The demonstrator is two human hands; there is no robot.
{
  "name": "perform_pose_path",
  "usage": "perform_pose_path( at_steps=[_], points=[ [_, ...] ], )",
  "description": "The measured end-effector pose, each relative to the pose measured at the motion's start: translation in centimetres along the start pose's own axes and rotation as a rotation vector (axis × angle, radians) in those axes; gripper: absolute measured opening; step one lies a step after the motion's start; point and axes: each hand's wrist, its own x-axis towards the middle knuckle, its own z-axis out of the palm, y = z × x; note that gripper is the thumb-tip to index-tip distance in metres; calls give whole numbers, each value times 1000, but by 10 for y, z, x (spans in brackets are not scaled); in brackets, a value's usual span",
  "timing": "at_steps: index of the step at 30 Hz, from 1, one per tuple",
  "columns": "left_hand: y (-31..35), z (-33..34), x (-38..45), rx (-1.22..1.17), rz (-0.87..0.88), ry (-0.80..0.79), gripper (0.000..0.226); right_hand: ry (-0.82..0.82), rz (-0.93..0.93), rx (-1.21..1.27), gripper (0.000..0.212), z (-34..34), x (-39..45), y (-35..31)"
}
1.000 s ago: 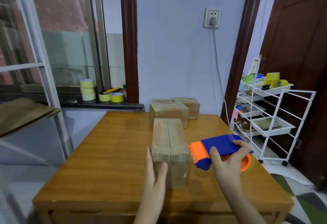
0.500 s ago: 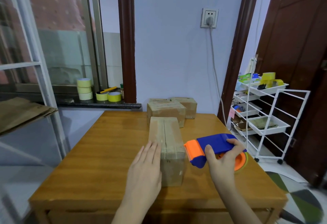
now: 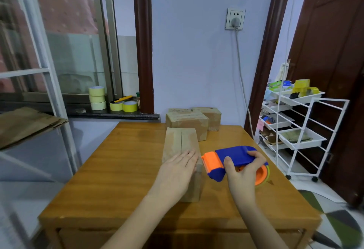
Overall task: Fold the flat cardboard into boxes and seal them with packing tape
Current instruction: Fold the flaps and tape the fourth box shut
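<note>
A folded cardboard box (image 3: 180, 142) stands lengthwise on the wooden table (image 3: 122, 168), its top flaps meeting in a centre seam. My left hand (image 3: 177, 172) lies flat with straight fingers on the near end of the box top. Just right of the box, my right hand (image 3: 244, 172) grips a blue and orange tape dispenser (image 3: 226, 160), its orange nose pointing at the box's right edge. The dispenser is held above the table.
Two sealed boxes (image 3: 187, 122) stand at the table's far edge against the wall. Tape rolls (image 3: 97, 98) sit on the window sill. Flat cardboard (image 3: 25, 122) lies on a shelf at the left. A white wire trolley (image 3: 301, 130) stands to the right.
My left hand has moved from the box's near left side onto its top. The right hand with the dispenser stays beside the box.
</note>
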Motion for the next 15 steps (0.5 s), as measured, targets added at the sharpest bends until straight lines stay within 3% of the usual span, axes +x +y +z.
perform_pose_path(
  at_steps=[4, 15],
  points=[
    [-1, 1, 0, -14, 44, -19, 39, 59, 54, 52, 42, -4, 5, 7],
    [-4, 1, -3, 83, 25, -11, 48, 123, 53, 33, 45, -18, 18, 2]
  ],
)
